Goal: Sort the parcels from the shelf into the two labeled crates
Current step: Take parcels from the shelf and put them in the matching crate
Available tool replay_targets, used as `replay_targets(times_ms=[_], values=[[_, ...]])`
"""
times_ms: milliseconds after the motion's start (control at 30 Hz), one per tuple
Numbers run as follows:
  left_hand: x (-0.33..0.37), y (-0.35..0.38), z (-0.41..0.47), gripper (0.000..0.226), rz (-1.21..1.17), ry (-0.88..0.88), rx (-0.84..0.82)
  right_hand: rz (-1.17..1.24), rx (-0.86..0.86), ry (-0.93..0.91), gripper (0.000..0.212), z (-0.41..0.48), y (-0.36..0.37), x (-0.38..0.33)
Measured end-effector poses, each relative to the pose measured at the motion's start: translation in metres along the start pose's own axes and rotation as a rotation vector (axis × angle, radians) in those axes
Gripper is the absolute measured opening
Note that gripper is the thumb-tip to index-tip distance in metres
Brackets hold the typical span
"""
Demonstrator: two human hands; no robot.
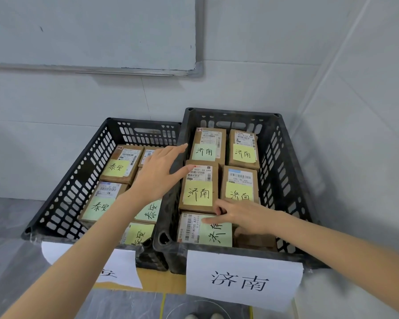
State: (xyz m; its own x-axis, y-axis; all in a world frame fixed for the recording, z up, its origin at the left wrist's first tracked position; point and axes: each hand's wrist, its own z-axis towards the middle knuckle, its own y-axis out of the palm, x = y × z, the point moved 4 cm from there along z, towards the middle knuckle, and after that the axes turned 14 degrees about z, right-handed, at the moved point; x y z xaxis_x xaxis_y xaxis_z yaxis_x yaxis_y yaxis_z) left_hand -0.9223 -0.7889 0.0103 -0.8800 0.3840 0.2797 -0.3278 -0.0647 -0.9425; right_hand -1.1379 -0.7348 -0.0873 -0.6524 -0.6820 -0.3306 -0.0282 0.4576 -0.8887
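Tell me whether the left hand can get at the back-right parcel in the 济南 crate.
Probably yes: the left hand hovers open over the 济南 crate's left wall, and the back-right parcel lies uncovered with nothing above it.

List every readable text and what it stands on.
"济南": white paper sign on the right black plastic crate; yellow sticky notes on its brown cardboard parcels.
"泰安": yellow notes on parcels in the left black crate.
"507-N705 A37": white label on the nearest right-crate parcel.
"H431-00 049": label on the parcel behind.
Left sign half hidden; finer print blurred.

Left crate (62, 187) and right crate (283, 171) sit touching on cardboard (152, 282).
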Motion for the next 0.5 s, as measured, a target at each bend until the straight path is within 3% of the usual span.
replay_targets(times_ms=[133, 267, 500], values=[[0.001, -0.002, 0.003, 0.060, -0.006, 0.023, -0.008, -0.015, -0.019, 0.054, 0.093, -0.005, -0.006, -0.002], [0.004, -0.006, 0.008, 0.059, -0.035, 0.078, -0.002, 0.164, 0.029, 0.202, 0.081, -0.014, -0.031, -0.002], [0.005, -0.019, 0.013, 0.059, 0.026, 0.151, 0.038, 0.252, 0.432, 0.360, 0.060, -0.036, -0.100, -0.024]])
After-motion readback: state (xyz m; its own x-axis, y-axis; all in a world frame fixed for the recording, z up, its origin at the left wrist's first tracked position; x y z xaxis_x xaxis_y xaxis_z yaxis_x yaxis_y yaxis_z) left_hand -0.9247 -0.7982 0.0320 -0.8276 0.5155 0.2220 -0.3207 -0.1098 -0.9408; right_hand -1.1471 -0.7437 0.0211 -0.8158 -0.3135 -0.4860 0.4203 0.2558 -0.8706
